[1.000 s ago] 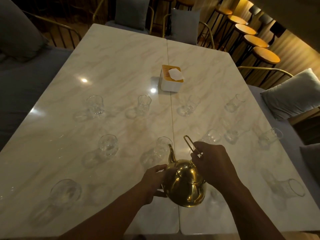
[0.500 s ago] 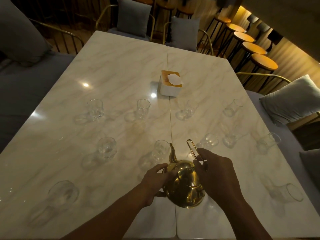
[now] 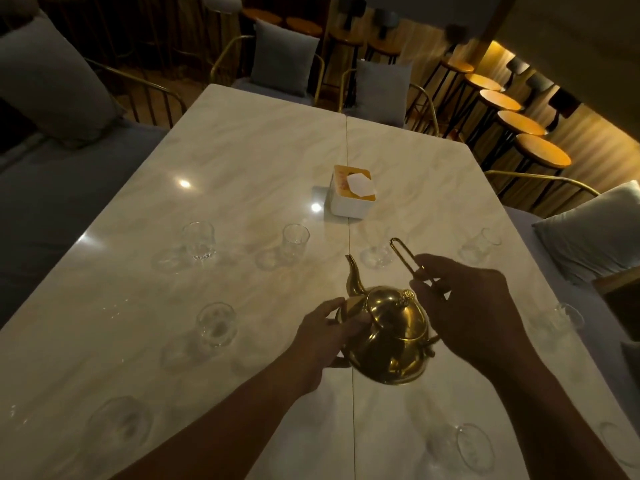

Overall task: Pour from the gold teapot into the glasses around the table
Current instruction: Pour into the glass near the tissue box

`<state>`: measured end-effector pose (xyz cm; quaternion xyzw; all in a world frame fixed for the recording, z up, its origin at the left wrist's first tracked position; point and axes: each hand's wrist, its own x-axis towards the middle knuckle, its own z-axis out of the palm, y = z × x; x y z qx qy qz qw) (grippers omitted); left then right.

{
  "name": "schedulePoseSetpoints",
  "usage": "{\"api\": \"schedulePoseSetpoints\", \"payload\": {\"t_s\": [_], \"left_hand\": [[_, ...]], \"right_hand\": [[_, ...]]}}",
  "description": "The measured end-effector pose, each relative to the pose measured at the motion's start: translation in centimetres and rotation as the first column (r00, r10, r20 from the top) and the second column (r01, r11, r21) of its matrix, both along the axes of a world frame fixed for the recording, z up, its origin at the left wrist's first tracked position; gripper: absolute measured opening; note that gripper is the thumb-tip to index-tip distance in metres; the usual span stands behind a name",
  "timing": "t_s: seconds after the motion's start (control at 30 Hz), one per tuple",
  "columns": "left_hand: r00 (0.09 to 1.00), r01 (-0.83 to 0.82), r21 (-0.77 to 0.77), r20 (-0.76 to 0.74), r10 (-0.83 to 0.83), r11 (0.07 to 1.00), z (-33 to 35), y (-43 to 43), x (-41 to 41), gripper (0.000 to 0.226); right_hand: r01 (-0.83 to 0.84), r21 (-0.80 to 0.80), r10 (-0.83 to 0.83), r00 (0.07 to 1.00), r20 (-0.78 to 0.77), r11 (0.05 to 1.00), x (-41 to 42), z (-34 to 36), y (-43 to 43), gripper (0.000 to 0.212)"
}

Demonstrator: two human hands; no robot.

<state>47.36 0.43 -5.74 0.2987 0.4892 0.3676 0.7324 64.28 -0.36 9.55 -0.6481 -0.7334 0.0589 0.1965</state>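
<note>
The gold teapot (image 3: 389, 336) hangs over the near middle of the marble table (image 3: 242, 161), spout pointing away from me. My right hand (image 3: 474, 306) grips its thin wire handle, which sticks up past my fingers. My left hand (image 3: 325, 336) cups the pot's left side below the spout. Several clear glasses stand around it: one far left (image 3: 199, 240), one past the spout (image 3: 295, 239), one near left (image 3: 216, 323), one at the front left (image 3: 119, 420) and one at the front right (image 3: 474, 446). Others on the right are faint.
A white tissue box (image 3: 351, 195) with an orange top stands at the table's centre seam. Cushioned chairs (image 3: 284, 58) line the far end, a pillow (image 3: 595, 233) lies at the right, and round stools (image 3: 542, 155) stand beyond.
The teapot has risen and moved away from me between both hands. My view has also moved forward, so the glasses now sit nearer the frame's bottom.
</note>
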Motion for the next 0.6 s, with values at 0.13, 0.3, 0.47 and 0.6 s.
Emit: {"api": "schedulePoseSetpoints", "payload": {"t_s": [0.13, 0.3, 0.47, 0.6], "left_hand": [[0.999, -0.035, 0.008, 0.009, 0.035, 0.999, 0.3, 4.1, -0.9, 0.071], [0.995, -0.091, -0.01, 0.031, 0.091, 0.996, -0.9, 8.6, -1.7, 0.07], [0.994, -0.102, -0.021, 0.027, 0.102, 0.995, -2.4, 11.7, -2.2, 0.069], [0.995, -0.088, -0.067, 0.042, 0.091, 0.994, -3.5, 13.2, -2.5, 0.07]], "right_hand": [[-0.046, 0.008, 0.046, 0.999, 0.028, 0.999, -1.1, 0.3, 4.7, 0.031], [-0.093, -0.007, 0.093, 0.995, 0.039, 0.996, -2.6, -0.7, 10.0, 0.033], [-0.141, -0.049, 0.145, 0.986, 0.087, 0.989, -4.2, -1.9, 14.6, 0.034], [-0.171, -0.099, 0.181, 0.977, 0.113, 0.98, -4.9, -3.3, 17.5, 0.033]]}}
